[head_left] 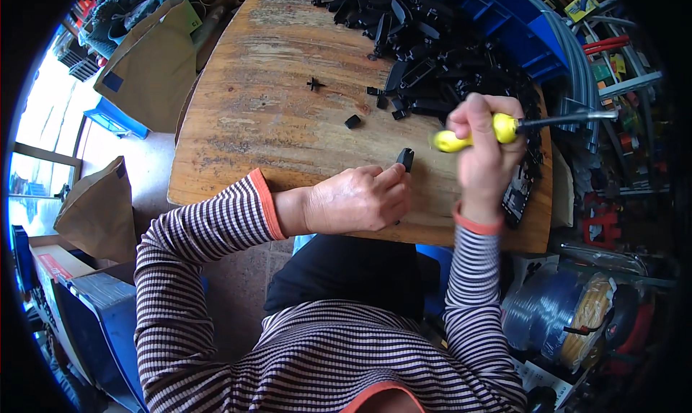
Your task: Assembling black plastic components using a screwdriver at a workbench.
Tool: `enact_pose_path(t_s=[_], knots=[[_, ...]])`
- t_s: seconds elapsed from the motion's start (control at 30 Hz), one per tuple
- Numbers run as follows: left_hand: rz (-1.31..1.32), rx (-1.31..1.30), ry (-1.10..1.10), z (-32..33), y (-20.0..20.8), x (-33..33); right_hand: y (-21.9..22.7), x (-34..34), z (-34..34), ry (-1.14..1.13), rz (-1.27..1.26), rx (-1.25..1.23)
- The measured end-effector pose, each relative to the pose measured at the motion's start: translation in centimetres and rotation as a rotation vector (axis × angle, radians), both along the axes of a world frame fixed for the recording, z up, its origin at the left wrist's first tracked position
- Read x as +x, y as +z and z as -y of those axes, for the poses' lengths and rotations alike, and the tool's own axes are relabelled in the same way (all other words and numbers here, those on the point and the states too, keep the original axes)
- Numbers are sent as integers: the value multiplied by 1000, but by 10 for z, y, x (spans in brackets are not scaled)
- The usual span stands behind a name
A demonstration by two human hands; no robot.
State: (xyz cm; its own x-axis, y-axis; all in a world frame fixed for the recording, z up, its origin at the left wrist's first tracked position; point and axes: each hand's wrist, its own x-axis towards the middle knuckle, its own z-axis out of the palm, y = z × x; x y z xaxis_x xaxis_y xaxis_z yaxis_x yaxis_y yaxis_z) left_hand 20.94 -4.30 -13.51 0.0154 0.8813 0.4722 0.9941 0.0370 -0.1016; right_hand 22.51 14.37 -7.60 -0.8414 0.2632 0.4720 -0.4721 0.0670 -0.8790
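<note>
My left hand point(360, 199) rests near the front edge of the wooden table point(267, 117), closed on a small black plastic part point(406, 158) whose tip shows above the fingers. To its right my right hand point(484, 150) is raised, wrapped round the yellow handle of a screwdriver point(507, 128). The screwdriver's metal shaft points to the right, away from the left hand. Motion blurs the right hand and the handle a little. A heap of black plastic parts point(422, 74) covers the far right of the table.
Loose black pieces point(352, 122) and a small cross-shaped black piece point(315, 85) lie on the tabletop. Behind the heap stands a blue plastic bin point(497, 13). Grey tubing point(569, 52) hangs at the right. Cardboard boxes point(148, 67) stand on the floor at the left.
</note>
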Motion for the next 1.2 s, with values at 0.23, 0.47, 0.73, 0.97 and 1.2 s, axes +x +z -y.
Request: enact_pose_path(t_s=[0.23,0.47,0.73,0.97,1.2], knots=[[-63,21,-7,1,5,-7,-12,-14,13,52,186,191],[207,-208,-83,2,9,-16,-37,-51,35,272,43,910],[698,75,10,58,24,-23,-43,-21,13,160,101,1012],[814,406,370,-4,36,-88,-35,22,-29,-81,364,970],[240,70,591,-83,16,-133,-47,25,-30,-91,264,955]])
